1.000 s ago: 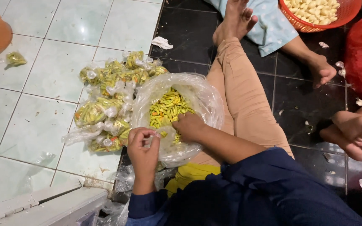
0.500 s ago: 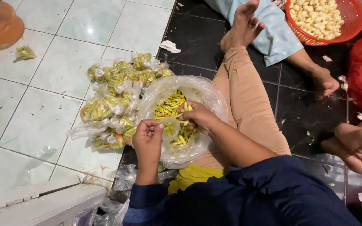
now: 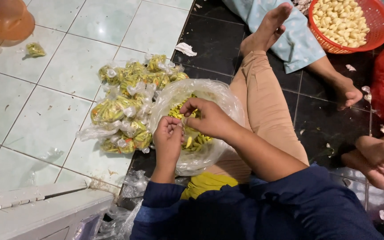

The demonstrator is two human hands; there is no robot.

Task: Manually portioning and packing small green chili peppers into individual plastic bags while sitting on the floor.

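- Head view: large clear plastic bag of yellow-green chillies (image 3: 201,146) sits centre frame, against the person's leg.
- Left hand (image 3: 169,138) and right hand (image 3: 206,118) meet over its mouth, fingers pinched together; what they pinch cannot be told.
- Heap of small knotted chilli packets (image 3: 125,106) lies just left; red basket of peeled garlic (image 3: 381,26) upper right.
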